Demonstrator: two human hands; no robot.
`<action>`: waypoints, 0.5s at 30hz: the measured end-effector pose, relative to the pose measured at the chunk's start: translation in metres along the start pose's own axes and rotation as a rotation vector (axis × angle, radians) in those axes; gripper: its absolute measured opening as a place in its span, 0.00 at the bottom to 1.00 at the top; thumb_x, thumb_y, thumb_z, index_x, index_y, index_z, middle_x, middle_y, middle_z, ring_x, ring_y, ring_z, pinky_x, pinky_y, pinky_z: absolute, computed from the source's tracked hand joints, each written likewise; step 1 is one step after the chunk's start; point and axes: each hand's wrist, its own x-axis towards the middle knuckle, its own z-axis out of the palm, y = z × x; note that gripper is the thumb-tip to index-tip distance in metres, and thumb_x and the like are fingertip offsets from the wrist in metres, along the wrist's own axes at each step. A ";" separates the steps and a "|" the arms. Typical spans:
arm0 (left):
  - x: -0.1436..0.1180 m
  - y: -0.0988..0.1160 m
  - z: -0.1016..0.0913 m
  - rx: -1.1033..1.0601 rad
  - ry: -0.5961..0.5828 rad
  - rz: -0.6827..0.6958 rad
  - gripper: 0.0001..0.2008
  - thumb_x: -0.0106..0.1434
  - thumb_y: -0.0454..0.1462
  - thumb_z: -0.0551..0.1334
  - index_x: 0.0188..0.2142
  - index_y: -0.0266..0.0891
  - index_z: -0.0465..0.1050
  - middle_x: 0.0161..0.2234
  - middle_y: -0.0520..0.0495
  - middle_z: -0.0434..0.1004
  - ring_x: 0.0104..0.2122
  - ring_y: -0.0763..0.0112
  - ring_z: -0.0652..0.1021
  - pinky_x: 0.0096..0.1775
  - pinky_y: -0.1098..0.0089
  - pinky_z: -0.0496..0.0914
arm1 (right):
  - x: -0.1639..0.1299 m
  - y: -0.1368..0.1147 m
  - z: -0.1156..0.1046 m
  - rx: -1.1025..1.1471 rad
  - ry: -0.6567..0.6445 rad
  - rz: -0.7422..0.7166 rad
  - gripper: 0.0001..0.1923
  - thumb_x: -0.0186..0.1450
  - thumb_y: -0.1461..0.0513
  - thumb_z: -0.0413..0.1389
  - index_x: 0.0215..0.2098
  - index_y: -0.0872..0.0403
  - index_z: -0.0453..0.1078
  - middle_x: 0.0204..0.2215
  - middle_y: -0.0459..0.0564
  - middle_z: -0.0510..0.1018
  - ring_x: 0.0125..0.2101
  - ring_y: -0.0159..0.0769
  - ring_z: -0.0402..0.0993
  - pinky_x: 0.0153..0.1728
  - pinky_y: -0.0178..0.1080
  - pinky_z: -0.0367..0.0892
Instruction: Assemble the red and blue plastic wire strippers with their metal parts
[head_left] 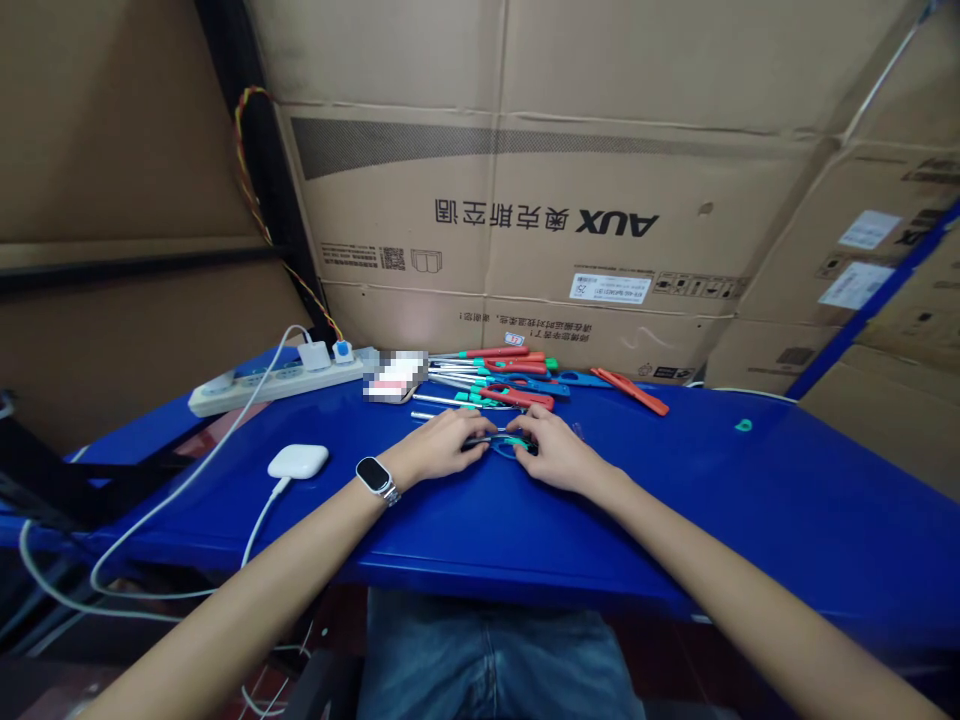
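Right at the middle of the blue counter (750, 500) both hands meet over one small tool. The left hand (439, 448) has its fingers (471, 428) curled down onto a thin metal shaft that runs roughly left to right, and the right hand (555, 452) has its fingers (529, 425) bent around the teal handle (508, 443) at the other end. Both sets of fingers are nearly closed and appear to pinch this screwdriver between them, though how firm the grip is cannot be told, since the knuckles hide the contact. The tool's long axis lies across the body, shaft toward the left hand, handle toward the right, and it sits low, on or just above the counter. Neither hand is clearly nearer; they share it end to end.

Just beyond the fingers lies a heap of screwdrivers (499, 375) with red and teal handles, their shafts pointing mostly left. A loose red piece (634, 391) lies to the right of the heap, and a small teal bit (742, 425) sits well apart, farther right. A watch (373, 474) is on the left wrist. To the left rest a white charger case (298, 460) with its cable and a power strip (277, 382). Cardboard boxes (525, 200) stand behind the counter.
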 end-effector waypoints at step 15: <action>-0.001 0.003 -0.001 0.228 -0.023 0.098 0.12 0.70 0.36 0.54 0.43 0.40 0.77 0.38 0.44 0.72 0.35 0.66 0.75 0.38 0.69 0.68 | 0.002 0.000 -0.001 0.001 -0.037 0.006 0.04 0.62 0.67 0.57 0.35 0.55 0.74 0.33 0.49 0.70 0.31 0.34 0.68 0.35 0.37 0.62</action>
